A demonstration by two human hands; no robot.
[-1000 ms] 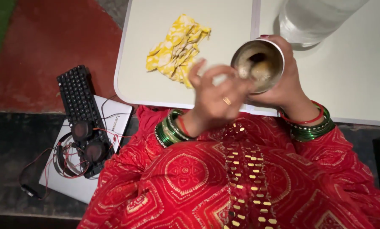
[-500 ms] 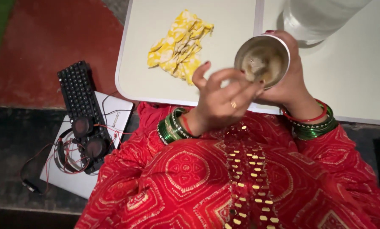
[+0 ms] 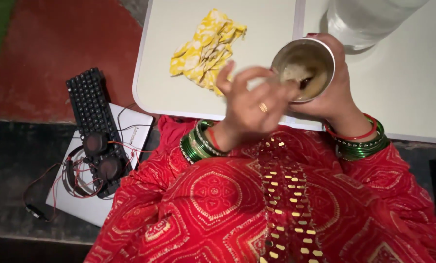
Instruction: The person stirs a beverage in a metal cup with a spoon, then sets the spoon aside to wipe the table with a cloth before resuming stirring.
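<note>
My right hand (image 3: 335,95) is wrapped around a steel cup (image 3: 325,48) just above the near edge of a white table (image 3: 164,92). The cup holds a pale brownish mix. My left hand (image 3: 251,111), blurred by motion, has its fingertips pinched at the cup's near rim on what looks like a small dark spoon (image 3: 306,82) dipped into the mix. Its handle is mostly hidden by the fingers. Both wrists carry green and red bangles, and a ring sits on a left finger.
A crumpled yellow-and-white cloth (image 3: 205,46) lies on the table left of the cup. A clear container (image 3: 366,19) stands behind the cup. On the floor at left, a black keyboard (image 3: 87,104) and wired headphones (image 3: 89,168) rest on a white laptop (image 3: 132,139). Red patterned fabric covers my lap.
My left hand has circled at the cup's rim, and the dark spoon has shifted from the cup's far side to its near right. The cup has stayed in my right hand.
</note>
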